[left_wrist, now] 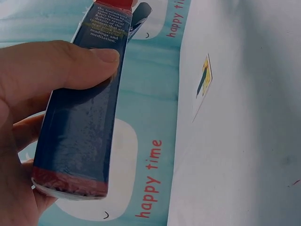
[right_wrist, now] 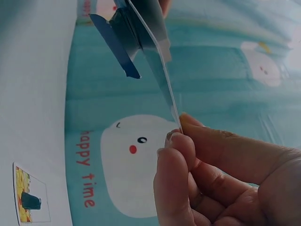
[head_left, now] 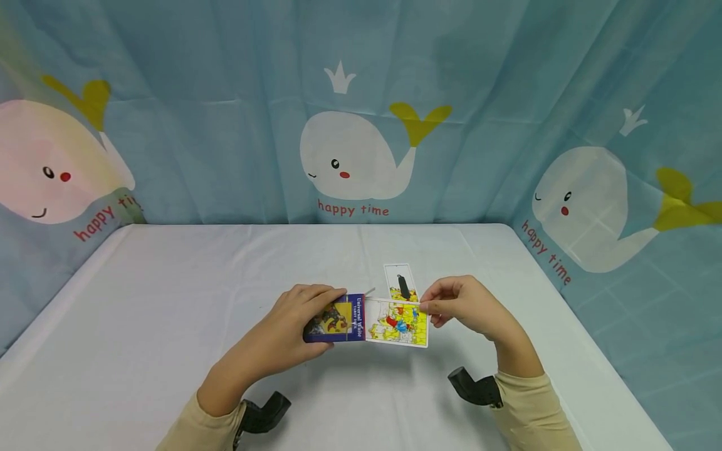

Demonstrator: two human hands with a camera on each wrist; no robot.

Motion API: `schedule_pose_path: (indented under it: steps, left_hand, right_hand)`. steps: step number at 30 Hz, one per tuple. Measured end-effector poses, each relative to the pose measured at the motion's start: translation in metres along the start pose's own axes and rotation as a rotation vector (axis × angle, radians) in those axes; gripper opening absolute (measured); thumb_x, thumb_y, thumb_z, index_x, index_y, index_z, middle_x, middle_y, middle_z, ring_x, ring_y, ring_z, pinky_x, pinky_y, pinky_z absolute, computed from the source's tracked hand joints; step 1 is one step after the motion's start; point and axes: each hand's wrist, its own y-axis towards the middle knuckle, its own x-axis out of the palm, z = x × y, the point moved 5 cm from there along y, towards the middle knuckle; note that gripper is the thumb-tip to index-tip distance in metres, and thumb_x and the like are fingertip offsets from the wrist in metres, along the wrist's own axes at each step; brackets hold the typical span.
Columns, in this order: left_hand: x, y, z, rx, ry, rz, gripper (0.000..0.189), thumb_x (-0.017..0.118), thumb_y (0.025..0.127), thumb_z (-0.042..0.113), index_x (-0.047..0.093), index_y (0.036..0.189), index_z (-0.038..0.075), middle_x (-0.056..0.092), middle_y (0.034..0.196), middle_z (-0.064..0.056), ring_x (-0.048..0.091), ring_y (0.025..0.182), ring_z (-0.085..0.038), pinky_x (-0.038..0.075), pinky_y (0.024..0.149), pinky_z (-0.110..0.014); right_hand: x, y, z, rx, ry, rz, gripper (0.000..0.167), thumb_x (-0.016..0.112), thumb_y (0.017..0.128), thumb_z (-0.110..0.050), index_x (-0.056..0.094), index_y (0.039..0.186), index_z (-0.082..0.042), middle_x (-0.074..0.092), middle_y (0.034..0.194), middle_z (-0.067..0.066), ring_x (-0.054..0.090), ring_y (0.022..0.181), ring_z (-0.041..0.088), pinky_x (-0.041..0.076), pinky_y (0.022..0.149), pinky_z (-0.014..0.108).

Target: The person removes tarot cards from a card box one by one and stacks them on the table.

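My left hand (head_left: 299, 322) grips a blue and red tarot card box (head_left: 334, 318), thumb along its side panel in the left wrist view. The box's open end faces right, and an illustrated card (head_left: 397, 322) sticks partly out of it. Between thumb and fingers my right hand (head_left: 470, 307) pinches the outer corner of that card. In the right wrist view the card (right_wrist: 162, 61) appears edge-on, beside the box's blue flap (right_wrist: 115, 46). Another card (head_left: 402, 282) with a dark figure on yellow lies face up on the table behind. How many cards are in the box is hidden.
A white-covered table (head_left: 169, 300) lies below both hands. Behind and at the sides hangs a blue curtain (head_left: 225, 125) with printed whales. Black camera mounts (head_left: 265, 413) sit on both wrists.
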Motion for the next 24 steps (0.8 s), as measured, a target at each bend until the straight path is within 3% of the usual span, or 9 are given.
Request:
schedule_pose_path:
  steps: [9, 17, 24]
  left_hand:
    - [-0.003, -0.001, -0.003, -0.007, 0.018, 0.031, 0.077, 0.086, 0.075, 0.022, 0.052, 0.144, 0.015, 0.055, 0.142, -0.007, 0.05, 0.127, -0.028, 0.041, 0.105, -0.054]
    - [-0.007, -0.003, -0.005, -0.006, 0.032, 0.053, 0.076, 0.086, 0.075, 0.019, 0.053, 0.143, 0.015, 0.056, 0.14, -0.008, 0.051, 0.125, -0.029, 0.043, 0.102, -0.054]
    - [-0.009, -0.003, -0.005, -0.002, 0.032, 0.059, 0.076, 0.086, 0.076, 0.018, 0.053, 0.144, 0.015, 0.056, 0.14, -0.007, 0.051, 0.124, -0.029, 0.042, 0.102, -0.055]
  right_hand:
    - [-0.004, 0.0, 0.006, 0.026, -0.024, -0.069, 0.022, 0.073, 0.088, -0.015, 0.068, 0.093, 0.006, 0.064, 0.074, 0.005, 0.062, 0.065, 0.018, 0.06, 0.068, 0.036]
    - [0.0, -0.002, 0.008, 0.02, -0.045, -0.17, 0.018, 0.071, 0.087, -0.011, 0.067, 0.09, 0.006, 0.066, 0.074, 0.004, 0.059, 0.061, 0.014, 0.054, 0.059, 0.028]
    - [-0.01, -0.003, 0.014, 0.017, -0.044, -0.123, 0.021, 0.072, 0.089, -0.016, 0.067, 0.09, 0.004, 0.062, 0.073, 0.005, 0.059, 0.061, 0.014, 0.056, 0.061, 0.033]
